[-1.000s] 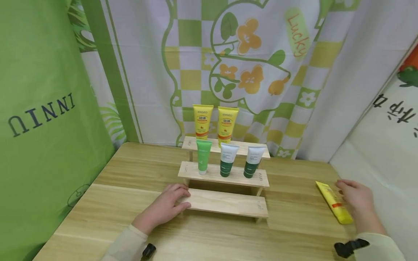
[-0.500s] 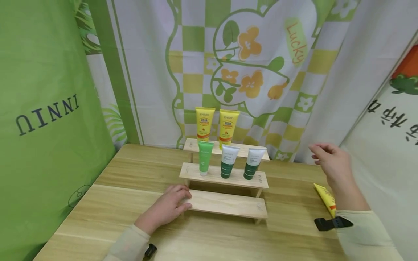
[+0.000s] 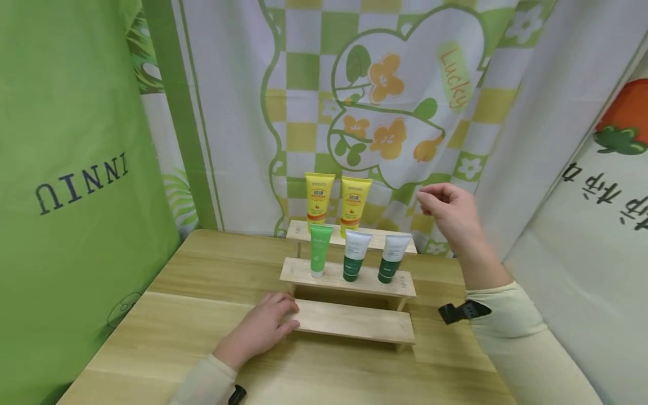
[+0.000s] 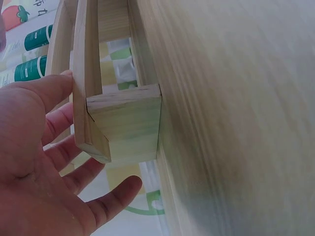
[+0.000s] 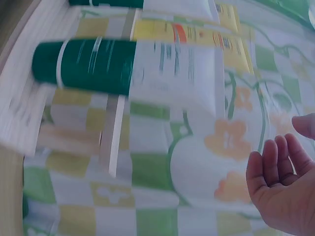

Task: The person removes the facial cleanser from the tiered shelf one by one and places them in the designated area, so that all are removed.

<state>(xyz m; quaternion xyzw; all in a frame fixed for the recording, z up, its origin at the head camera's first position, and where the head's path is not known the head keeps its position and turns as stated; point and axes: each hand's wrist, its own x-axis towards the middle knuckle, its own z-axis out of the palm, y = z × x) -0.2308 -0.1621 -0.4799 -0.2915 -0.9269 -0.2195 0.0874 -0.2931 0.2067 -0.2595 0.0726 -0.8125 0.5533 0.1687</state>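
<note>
I'm looking at a pale wooden three-step stand [image 3: 354, 323], the left hand [image 3: 260, 326] touching its lowest step's left end. Two yellow tubes [image 3: 319, 198] stand upright up top; a green tube [image 3: 320, 250] and two white-and-green tubes [image 3: 356, 256] stand along the middle step. The right hand [image 3: 450, 212] hangs in the air to their right, fingers bent.
</note>
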